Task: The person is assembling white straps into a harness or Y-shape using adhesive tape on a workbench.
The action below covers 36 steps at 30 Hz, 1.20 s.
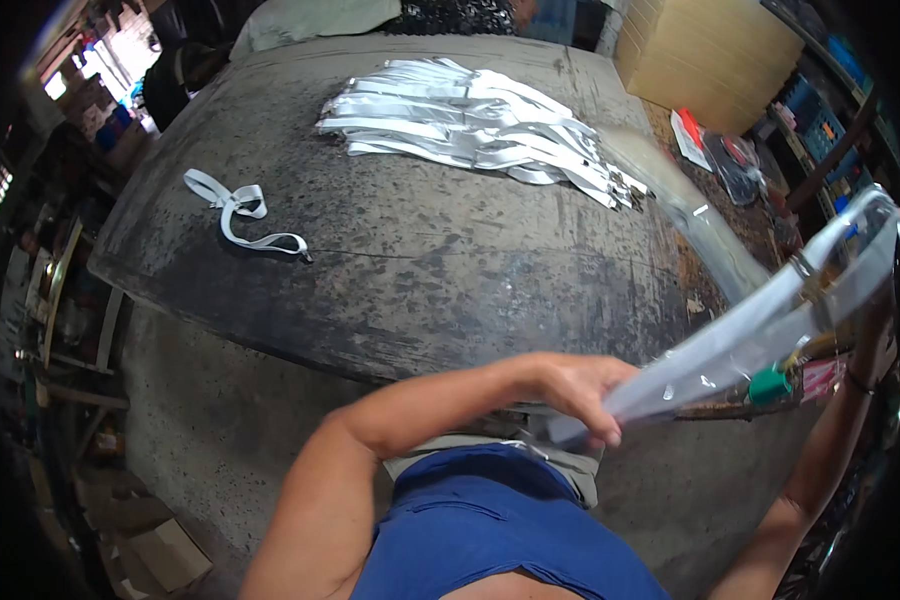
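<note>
My left hand (585,395) is closed on one end of a long white strap (690,365), at the table's near right edge. The strap slants up to the right, doubled over, with a dark metal buckle (805,272) partway along. Motion blurs it slightly. Close to the strap's far end is my right hand (878,320), at the dark right rim of the picture; its fingers are mostly hidden. A pile of similar white straps (460,115) with small metal clips lies at the table's far middle. One single looped white strap (240,215) rests on the left.
The worn dark table (420,270) fills the middle. Along its right side lie a clear plastic bag (710,230), a red and white packet (690,135) and a green object (770,384). A cardboard box (710,55) stands at the back right, beside shelves.
</note>
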### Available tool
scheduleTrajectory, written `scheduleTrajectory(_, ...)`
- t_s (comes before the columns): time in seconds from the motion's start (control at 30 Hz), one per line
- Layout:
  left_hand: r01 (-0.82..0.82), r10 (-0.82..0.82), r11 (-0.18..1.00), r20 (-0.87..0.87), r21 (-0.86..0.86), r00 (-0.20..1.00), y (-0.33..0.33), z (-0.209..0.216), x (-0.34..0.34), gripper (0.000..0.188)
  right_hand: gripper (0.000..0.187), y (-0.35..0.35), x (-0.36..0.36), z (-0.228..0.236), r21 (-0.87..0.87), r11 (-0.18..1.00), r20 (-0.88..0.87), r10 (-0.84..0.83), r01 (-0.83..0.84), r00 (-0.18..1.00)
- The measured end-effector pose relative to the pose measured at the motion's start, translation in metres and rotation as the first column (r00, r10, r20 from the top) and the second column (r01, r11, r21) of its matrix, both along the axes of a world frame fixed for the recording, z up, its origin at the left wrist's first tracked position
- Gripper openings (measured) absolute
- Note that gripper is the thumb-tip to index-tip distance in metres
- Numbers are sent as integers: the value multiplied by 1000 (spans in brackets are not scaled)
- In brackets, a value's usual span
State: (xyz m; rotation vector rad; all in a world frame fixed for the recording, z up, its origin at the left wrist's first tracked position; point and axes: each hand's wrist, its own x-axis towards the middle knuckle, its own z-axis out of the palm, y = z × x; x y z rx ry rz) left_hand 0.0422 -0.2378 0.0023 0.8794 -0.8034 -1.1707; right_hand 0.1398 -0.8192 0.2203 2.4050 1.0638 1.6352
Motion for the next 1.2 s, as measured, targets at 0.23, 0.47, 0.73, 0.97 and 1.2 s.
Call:
scheduleTrajectory(0.23, -109, -48, 836, 270, 538, 962, 149, 14, 57, 55, 32, 230, -31, -121, -59, 998, -149, -41, 33, 988)
scheduleTrajectory(0.47, -313, -300, 402, 447, 860, 843, 257, -2, 91, 35, 12, 346, -62, -254, 46, 997, -451, 73, -59, 890)
scheduleTrajectory(0.73, -465, -446, 119, 466, 877, 764, 298, 0, 78, 42, 27, 391, -105, -312, 118, 991, -778, 53, 63, 626)
scheduleTrajectory(0.97, -902, -260, 389, 961, 191, 91, 259, -8, 68, 51, 26, 350, -120, -321, 102, 947, -800, -103, 303, 591)
scheduleTrajectory(1.2, -732, 194, 627, 963, -266, -184, 80, -55, 35, 30, 22, 329, -124, -323, 96, 927, -816, -135, 363, 561)
